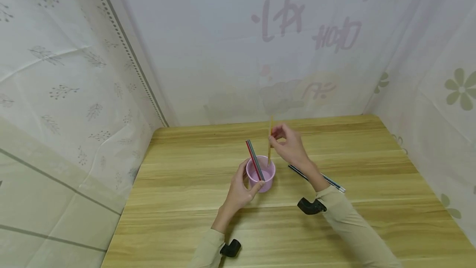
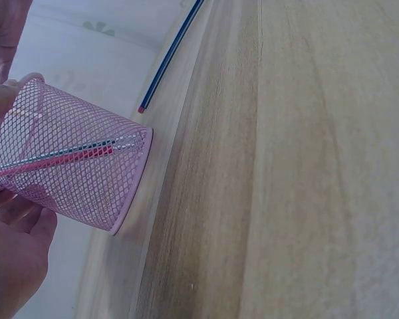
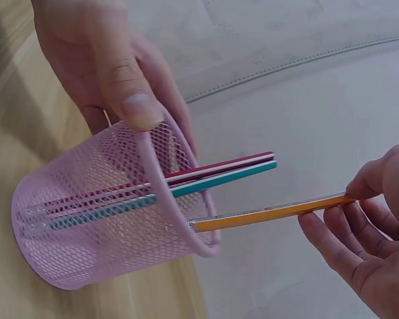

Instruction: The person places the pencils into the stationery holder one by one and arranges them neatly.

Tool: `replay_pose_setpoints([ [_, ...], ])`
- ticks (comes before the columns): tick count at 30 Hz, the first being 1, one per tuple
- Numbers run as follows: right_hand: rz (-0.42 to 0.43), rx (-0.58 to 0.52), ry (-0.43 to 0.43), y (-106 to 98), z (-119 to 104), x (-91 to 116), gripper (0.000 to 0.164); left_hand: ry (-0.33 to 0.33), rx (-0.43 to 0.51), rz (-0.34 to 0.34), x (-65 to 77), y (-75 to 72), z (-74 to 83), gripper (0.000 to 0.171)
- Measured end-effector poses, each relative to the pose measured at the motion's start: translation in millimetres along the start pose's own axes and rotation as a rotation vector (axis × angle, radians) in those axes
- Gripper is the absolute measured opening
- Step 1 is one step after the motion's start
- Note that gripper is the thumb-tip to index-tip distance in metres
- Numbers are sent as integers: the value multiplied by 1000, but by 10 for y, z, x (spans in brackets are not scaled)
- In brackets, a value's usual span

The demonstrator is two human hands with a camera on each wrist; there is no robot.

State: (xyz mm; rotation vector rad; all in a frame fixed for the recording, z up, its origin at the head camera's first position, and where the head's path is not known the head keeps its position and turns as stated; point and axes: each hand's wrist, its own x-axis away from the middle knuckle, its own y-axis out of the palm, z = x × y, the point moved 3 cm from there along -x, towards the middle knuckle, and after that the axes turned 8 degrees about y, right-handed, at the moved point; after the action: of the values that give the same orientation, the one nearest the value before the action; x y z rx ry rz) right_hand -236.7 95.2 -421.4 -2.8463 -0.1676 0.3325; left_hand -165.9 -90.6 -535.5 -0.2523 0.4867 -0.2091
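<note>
Pinches yellow pencil between thumb and fingers of right hand, close to upright, with its lower end at the mouth of cup, near the rim, and most of its length above. Grips the cup, pink and of mesh, in left hand, with thumb over the rim and fingers round the side. Sits upright on table. Contains red pencil and teal pencil, leaning side by side, with tops well above the rim. Shows dark pencils lying on the table to the right of the cup, partly hidden under right forearm. Wears tan sleeves, with a black mount at each wrist. Has pale printed cloth hanging behind the table and to both sides.
</note>
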Motion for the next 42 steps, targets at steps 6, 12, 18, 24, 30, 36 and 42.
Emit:
replay_pose_setpoints([
  [6,-24,3,3,90,116,25,16,-18,3,-6,-2,6,-12,83],
  [12,-55,80,2,172,130,74,17,-13,11,2,-12,-4,42,83],
  [18,-89,147,15,224,223,94,17,-3,2,-8,0,-1,-5,82],
  [24,-101,188,38,224,256,111,16,7,7,-12,-2,3,-22,81],
  [30,-66,230,51,175,289,121,15,15,13,-6,-9,7,-30,81],
  [36,-32,245,71,47,344,124,12,22,15,12,-9,10,-17,81],
  [42,7,272,61,-148,429,125,13,9,21,16,-2,15,-23,82],
])
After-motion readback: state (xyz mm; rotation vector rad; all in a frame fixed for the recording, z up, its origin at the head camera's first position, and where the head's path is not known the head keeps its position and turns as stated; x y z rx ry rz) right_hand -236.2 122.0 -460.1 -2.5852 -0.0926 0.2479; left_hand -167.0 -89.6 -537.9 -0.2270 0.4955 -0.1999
